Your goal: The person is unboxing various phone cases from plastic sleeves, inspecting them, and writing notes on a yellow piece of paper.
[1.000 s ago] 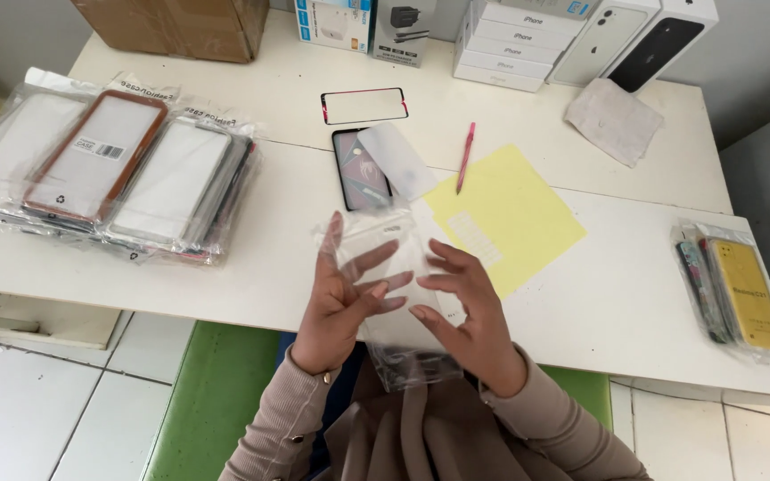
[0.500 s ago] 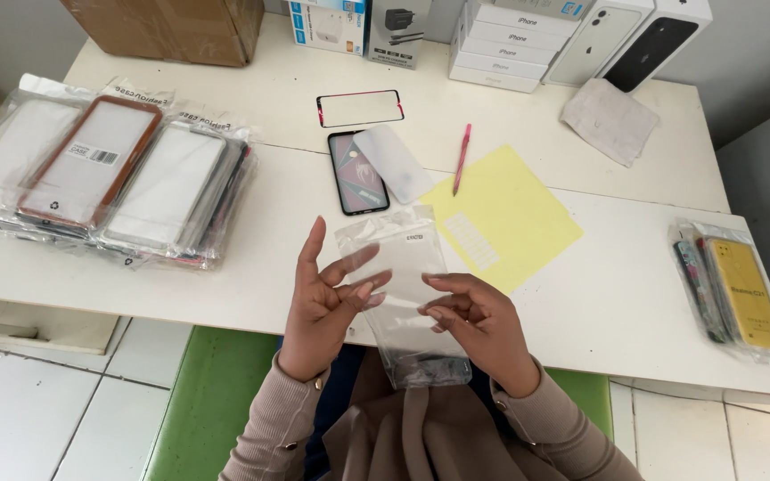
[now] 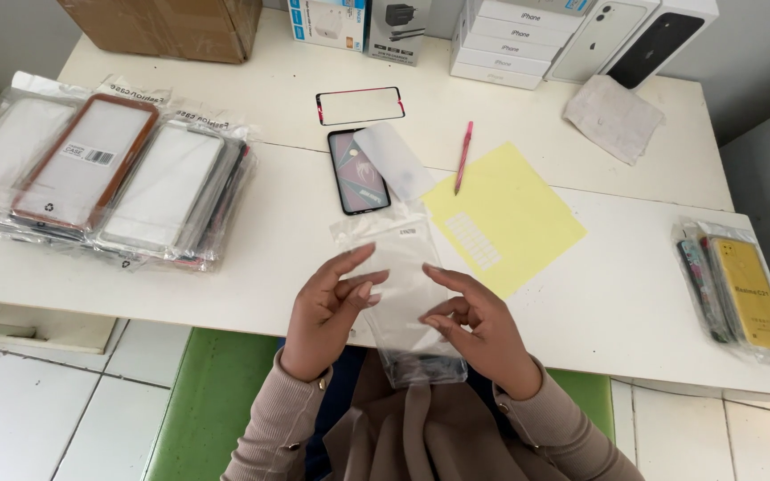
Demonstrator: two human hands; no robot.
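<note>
Glossy clear plastic sleeve (image 3: 403,294), matt yellow paper sheet (image 3: 510,214), smooth white table (image 3: 251,267)

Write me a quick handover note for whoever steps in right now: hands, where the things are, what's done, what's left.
Left hand and right hand: both pinch a clear plastic sleeve above the table edge.
Phone lies face up ahead, a white film strip overlapping its right edge; black glass frame beyond it; pen and yellow sheet to the right.
Done: sleeve picked up.
Left: sleeve looks unopened; phone untouched.
</note>
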